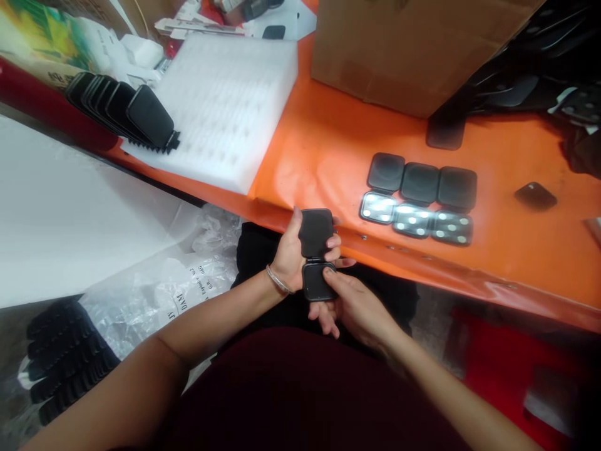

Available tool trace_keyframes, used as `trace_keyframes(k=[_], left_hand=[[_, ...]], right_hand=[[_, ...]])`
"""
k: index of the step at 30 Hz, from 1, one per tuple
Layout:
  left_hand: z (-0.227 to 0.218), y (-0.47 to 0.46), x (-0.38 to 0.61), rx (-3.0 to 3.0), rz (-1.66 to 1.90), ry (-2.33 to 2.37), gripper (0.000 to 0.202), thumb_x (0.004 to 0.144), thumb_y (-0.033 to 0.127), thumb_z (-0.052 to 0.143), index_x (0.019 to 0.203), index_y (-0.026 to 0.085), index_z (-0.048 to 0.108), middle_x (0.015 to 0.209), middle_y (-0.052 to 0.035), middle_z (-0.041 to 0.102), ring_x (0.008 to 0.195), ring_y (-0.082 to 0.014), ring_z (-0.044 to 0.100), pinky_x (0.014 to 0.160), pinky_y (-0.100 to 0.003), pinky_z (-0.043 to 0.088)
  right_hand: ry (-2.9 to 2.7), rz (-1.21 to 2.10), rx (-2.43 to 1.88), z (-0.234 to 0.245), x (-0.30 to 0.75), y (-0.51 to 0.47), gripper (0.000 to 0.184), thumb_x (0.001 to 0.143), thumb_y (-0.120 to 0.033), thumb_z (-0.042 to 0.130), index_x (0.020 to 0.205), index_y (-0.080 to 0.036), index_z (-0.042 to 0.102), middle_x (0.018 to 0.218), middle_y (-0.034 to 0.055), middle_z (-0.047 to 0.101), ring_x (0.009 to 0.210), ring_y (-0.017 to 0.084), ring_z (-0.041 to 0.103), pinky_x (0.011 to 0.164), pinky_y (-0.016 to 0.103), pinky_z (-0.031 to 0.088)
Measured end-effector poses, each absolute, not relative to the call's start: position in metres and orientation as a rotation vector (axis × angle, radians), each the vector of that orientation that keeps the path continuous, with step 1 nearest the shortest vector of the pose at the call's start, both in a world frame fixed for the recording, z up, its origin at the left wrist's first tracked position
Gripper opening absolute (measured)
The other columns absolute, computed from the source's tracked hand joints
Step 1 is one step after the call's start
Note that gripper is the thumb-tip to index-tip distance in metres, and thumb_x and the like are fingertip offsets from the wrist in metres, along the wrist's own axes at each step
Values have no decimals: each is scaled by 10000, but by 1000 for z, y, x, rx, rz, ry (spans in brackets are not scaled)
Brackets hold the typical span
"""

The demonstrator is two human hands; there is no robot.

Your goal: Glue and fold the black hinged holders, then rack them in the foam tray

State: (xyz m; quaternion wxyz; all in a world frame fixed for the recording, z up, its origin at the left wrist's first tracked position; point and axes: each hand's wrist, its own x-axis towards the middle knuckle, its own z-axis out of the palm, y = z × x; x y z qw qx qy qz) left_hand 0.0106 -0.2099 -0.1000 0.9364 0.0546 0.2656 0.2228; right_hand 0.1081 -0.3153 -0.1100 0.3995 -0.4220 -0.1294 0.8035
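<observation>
Dark maroon top (310, 388), plain cloth, rounded over the front of the body; sleeve ends can't be made out. Forearms bare. Left hand (287, 255) bare, with a thin, pale, silvery bracelet (278, 279) round the wrist. Right hand (359, 304) bare, wrist bare too. Black legwear (253, 254) below, cut too dark to tell.

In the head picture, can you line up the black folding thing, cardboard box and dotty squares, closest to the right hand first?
1. Black folding thing: held in front, touching the right hand.
2. Dotty squares: on the orange table, near its front edge.
3. Cardboard box: farther back.
</observation>
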Motion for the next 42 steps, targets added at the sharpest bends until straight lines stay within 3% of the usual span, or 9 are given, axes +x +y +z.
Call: trace_keyframes(k=[11, 18, 20, 24, 29, 32, 35, 38, 42], left_hand=[[-94, -223, 14, 134, 572, 612, 656, 833, 742, 313, 964, 163, 593, 673, 13, 460, 474, -71, 388, 616, -301, 549], [-90, -216, 19, 245, 721, 600, 625, 876, 698, 259, 973, 180, 596, 687, 10, 467, 512, -83, 430, 688, -307, 532], [-85, -213, 20, 281, 822, 600, 618, 887, 684, 243, 978, 189, 602, 709, -2, 499, 573, -105, 495, 751, -327, 521], [-78, -202, 10, 282, 885, 592, 605, 887, 671, 272, 945, 182, 622, 828, -66, 612, 835, -199, 615, 892, -414, 473], [-86, -185, -32, 303, 511, 520, 510, 876, 582, 444, 696, 129, 593, 1180, -175, 609, 1181, -303, 528, 1008, -443, 391], [-100, -183, -52, 361, 144, 507, 244, 880, 307, 547, 981, 102, 634, 1229, -172, 588, 1127, -287, 572, 992, -477, 404], [-113, -194, -55, 384, -133, 454, 396, 850, 178, 586, 1241, 144, 527, 1205, -171, 603, 1076, -301, 608, 911, -526, 451], [-122, -211, -45, 389, -243, 419, 362, 832, 227, 638, 1166, 112, 559, 1104, -195, 651, 947, -278, 668, 851, -462, 494], [-122, -228, -34, 437, -196, 527, 285, 767, 211, 709, 1014, 112, 607, 986, -152, 697, 745, -199, 694, 727, -325, 530]], right_hand=[[-503, 1833, -1328, -99, 97, -316, 545, 836, -595, 522, 522, -151, 562, 415, 56, 592, 282, 106, 487, 294, 185, 387], [-348, 1874, -1149, -106, 105, -302, 365, 796, -514, 635, 835, -161, 551, 626, 41, 680, 422, 149, 600, 376, 240, 489], [-333, 1841, -1092, -104, 111, -298, 336, 778, -453, 684, 893, -171, 542, 692, 31, 685, 503, 138, 626, 467, 245, 524], [-332, 1719, -1152, -104, 125, -298, 306, 749, -393, 727, 791, -179, 512, 625, 0, 633, 546, 117, 609, 547, 223, 502], [-620, 1540, -1426, -103, 150, -301, 233, 804, -390, 665, 809, -188, 549, 613, -40, 540, 502, 79, 497, 495, 194, 408], [-919, 1546, -1509, -97, 160, -301, 191, 851, -376, 595, 835, -185, 591, 669, -23, 547, 556, 96, 492, 526, 214, 414], [-1156, 1555, -1500, -96, 160, -302, 196, 888, -355, 524, 857, -181, 608, 760, 9, 605, 663, 134, 552, 578, 239, 442], [-1259, 1366, -1579, -107, 151, -307, 177, 886, -315, 519, 986, -185, 586, 834, 30, 631, 750, 170, 596, 662, 288, 485], [-1426, 938, -1656, -122, 144, -320, 268, 868, -205, 517, 1135, -202, 486, 994, 67, 618, 868, 191, 609, 774, 341, 505]])
